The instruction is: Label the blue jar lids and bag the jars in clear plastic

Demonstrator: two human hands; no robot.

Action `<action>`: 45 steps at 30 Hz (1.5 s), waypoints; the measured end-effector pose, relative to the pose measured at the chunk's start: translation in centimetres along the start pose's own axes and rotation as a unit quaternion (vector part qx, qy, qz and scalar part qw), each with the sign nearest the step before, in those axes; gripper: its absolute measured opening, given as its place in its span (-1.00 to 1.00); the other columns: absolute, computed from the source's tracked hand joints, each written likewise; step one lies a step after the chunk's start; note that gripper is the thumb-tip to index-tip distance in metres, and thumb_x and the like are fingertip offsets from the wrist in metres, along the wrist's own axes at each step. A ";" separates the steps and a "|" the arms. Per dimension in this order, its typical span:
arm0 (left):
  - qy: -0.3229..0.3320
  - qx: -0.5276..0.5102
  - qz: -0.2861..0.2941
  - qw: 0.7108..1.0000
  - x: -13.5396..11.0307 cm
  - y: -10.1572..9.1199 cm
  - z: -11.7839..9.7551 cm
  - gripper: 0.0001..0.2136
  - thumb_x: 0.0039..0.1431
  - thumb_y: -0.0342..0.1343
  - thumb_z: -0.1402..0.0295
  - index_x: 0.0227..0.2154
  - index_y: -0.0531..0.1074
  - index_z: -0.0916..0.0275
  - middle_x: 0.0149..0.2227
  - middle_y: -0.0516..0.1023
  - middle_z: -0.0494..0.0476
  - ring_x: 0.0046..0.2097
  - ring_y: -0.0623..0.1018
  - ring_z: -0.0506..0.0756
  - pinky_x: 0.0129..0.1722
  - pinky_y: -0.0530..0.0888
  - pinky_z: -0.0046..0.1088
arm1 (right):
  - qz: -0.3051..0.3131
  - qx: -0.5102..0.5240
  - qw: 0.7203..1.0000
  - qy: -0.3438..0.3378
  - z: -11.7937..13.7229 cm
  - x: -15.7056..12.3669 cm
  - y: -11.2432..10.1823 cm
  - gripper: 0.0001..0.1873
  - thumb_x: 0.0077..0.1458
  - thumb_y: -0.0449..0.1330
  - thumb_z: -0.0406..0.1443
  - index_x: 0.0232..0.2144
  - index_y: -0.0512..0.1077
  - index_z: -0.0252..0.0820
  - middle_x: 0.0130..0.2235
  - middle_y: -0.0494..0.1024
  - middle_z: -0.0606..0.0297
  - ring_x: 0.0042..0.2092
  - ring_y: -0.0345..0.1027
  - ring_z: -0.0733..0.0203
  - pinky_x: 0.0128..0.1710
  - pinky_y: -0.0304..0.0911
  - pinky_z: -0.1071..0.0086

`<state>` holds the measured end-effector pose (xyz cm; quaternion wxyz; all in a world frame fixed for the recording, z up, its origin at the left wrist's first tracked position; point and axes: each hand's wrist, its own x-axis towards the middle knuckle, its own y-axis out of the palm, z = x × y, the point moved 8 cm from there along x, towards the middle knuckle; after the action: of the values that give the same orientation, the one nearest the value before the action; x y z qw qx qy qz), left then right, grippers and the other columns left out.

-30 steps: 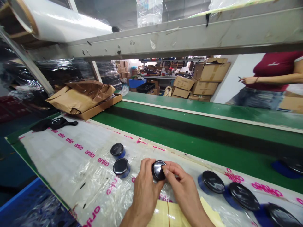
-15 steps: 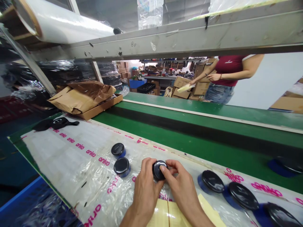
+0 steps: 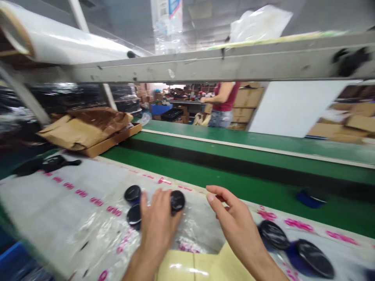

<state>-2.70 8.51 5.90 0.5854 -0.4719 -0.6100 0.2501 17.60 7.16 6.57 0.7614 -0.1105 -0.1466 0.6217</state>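
My left hand [image 3: 156,224] has its fingers along the left side of a small round piece with a shiny black top [image 3: 177,200], its thumb low beside it. Just left of that hand, two similar pieces stand on the plastic-covered board: a rear black-topped piece [image 3: 132,193] and a front one [image 3: 134,215]. My right hand [image 3: 238,220] hovers apart from them, empty, with thumb and index finger slightly parted. Pale yellow glossy sheets [image 3: 178,265] lie beneath my wrists. Beyond my right wrist sit larger black-topped blue round pieces [image 3: 315,255].
A green conveyor belt [image 3: 190,166] runs behind the board, carrying a blurred blue-and-black piece [image 3: 311,198]. At the left are a shallow carton with brown paper [image 3: 84,128] and a black strap-like item [image 3: 49,164]. A metal shelf beam [image 3: 190,68] crosses overhead. Another person [image 3: 224,101] stands beyond.
My right hand has come off the small round piece and moved right. My left hand has shifted left with it, towards the two standing pieces. The view has turned; the other person now appears farther left.
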 end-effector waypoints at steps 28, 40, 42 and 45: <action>-0.077 -0.537 0.186 0.819 -0.2 3.5 -9.2 -0.42 0.16 0.23 0.23 0.25 0.26 0.08 0.28 0.35 0.24 0.27 0.38 0.25 0.22 0.38 -0.11 | -0.003 -0.179 0.976 -0.127 -3.1 1.2 -8.1 -0.29 0.10 0.27 -0.15 0.27 0.19 -0.05 0.22 0.42 0.11 0.17 0.37 -0.07 0.11 0.36 0.05; -0.170 -0.674 0.238 0.678 -2.1 5.3 -5.5 -0.42 -0.05 0.38 0.33 0.04 0.28 0.17 -0.02 0.59 0.22 -0.04 0.60 0.17 -0.02 0.48 -0.29 | 0.056 -0.159 0.963 -0.208 -2.8 -3.5 -2.8 -0.42 0.19 0.17 -0.26 0.25 0.23 -0.02 0.20 0.46 0.11 0.14 0.43 -0.02 0.03 0.47 0.09; -0.172 -0.656 0.229 0.698 -2.0 5.4 -4.9 -0.45 -0.04 0.37 0.34 0.02 0.30 0.18 -0.03 0.60 0.21 -0.03 0.59 0.18 0.02 0.46 -0.27 | 0.015 -0.223 0.944 -0.241 -3.0 -4.4 -3.6 -0.59 0.25 0.13 -0.19 0.13 0.38 -0.04 0.14 0.53 0.10 0.11 0.46 -0.06 0.02 0.48 0.06; -0.143 -0.560 0.205 0.790 -1.6 4.8 -4.1 -0.55 -0.02 0.32 0.38 -0.02 0.40 0.19 -0.01 0.59 0.20 0.04 0.55 0.21 0.11 0.40 -0.22 | -0.021 -0.327 0.908 -0.261 -4.4 -5.8 -4.3 -0.67 0.29 0.09 -0.14 0.01 0.47 -0.05 0.02 0.62 0.09 -0.03 0.56 -0.11 -0.15 0.55 0.08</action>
<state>2.38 8.13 1.77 0.0597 -0.7897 -0.6091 0.0435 22.02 0.66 3.46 0.6303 -0.1837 -0.5376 0.5291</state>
